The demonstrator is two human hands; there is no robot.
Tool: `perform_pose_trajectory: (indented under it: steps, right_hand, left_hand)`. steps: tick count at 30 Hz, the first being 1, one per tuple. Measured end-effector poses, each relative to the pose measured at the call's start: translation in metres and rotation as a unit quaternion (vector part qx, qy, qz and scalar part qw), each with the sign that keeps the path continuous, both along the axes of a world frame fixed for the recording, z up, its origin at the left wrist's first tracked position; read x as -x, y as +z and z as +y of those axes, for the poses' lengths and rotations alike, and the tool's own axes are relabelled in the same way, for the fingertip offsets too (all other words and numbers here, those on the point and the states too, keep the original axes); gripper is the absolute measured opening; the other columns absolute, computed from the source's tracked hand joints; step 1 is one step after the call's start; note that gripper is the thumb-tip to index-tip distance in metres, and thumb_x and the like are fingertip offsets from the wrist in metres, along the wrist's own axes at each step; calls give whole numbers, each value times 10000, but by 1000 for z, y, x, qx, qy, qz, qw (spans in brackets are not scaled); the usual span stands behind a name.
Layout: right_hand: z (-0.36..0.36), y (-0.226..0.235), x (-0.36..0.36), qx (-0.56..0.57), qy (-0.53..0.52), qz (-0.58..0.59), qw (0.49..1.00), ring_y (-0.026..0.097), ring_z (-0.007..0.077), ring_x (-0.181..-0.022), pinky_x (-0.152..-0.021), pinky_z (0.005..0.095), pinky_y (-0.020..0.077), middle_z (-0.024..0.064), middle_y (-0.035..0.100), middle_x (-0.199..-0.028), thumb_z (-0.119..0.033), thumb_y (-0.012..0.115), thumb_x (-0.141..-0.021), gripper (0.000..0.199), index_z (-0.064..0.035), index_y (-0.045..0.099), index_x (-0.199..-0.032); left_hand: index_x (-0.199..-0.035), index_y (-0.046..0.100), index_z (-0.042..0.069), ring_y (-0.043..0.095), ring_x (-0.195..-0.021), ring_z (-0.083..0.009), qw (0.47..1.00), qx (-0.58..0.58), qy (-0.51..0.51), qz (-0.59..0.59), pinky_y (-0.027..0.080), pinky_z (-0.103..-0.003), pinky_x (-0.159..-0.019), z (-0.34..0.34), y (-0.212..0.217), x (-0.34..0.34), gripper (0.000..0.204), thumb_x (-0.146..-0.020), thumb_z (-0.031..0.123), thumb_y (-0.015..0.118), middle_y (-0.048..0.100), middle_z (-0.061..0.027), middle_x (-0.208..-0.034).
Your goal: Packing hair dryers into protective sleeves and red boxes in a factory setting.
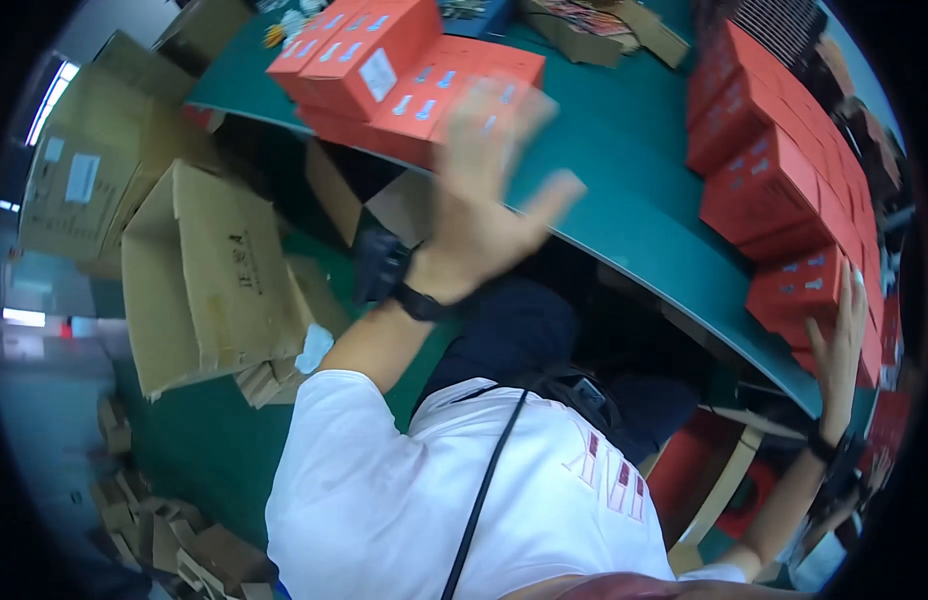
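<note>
My left hand (474, 200) is blurred by motion, fingers spread, holding nothing. It is above the table's near edge, in front of a group of orange-red boxes (459, 65); whether it touches them I cannot tell. A taller pair of the same boxes (354, 50) stands at the left of that group, with a white label on one side. At the right, my right hand (841, 335) lies with its fingers stretched out against the nearest box (794, 290) of a long row of orange-red boxes (824, 150). Its thumb is apart from the fingers.
The green table (624, 180) runs across in front of me. A large open cardboard carton (209, 280) stands on the floor at the left, with another carton (84, 170) behind it. Cardboard pieces (184, 540) lie lower left. An open carton (594, 35) sits at the table's far side.
</note>
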State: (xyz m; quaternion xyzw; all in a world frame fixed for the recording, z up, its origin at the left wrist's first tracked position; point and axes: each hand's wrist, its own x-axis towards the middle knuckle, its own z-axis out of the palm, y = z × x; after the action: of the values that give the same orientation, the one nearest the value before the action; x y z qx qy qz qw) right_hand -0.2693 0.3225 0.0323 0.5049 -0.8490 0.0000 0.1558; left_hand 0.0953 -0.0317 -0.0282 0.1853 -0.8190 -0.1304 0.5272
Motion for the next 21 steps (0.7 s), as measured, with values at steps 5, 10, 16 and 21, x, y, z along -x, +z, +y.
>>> perform_pose_trajectory:
  steps: [5,10,16,21]
  right_hand:
    - [-37,6,-33,139,28,25,990,285,350,-1501,-1217,495,265,121,288,-1639,-111,725,-878,856,-162,270,-1602]
    - [-89,1,-97,165,64,4,984,312,328,-1494,-1213,492,280,104,313,-1630,-161,725,-907,808,-130,291,-1588]
    - [-114,-4,-131,225,132,-77,962,439,314,-1419,-1175,468,347,124,326,-1624,-122,742,-896,815,-104,301,-1581]
    - [-110,-29,-156,336,126,-271,893,551,292,-1308,-1112,415,421,166,374,-1586,-69,742,-882,816,-65,308,-1573]
  left_hand:
    - [-1481,368,-23,409,-1288,-428,935,11,355,1,328,-529,-1091,-99,3,-80,983,-750,399,873,449,-270,-1401]
    - [-1522,307,2,394,-1271,-417,903,-116,407,-72,334,-532,-1066,-114,-29,-72,1071,-722,423,880,508,-277,-1330]
    - [-1481,349,39,418,-1239,-412,934,-84,344,40,373,-517,-1022,-102,-26,-38,985,-699,284,896,501,-221,-1339]
    - [-1391,534,41,471,-1218,-365,963,200,134,125,401,-486,-1026,-42,30,1,801,-674,165,868,518,-187,-1331]
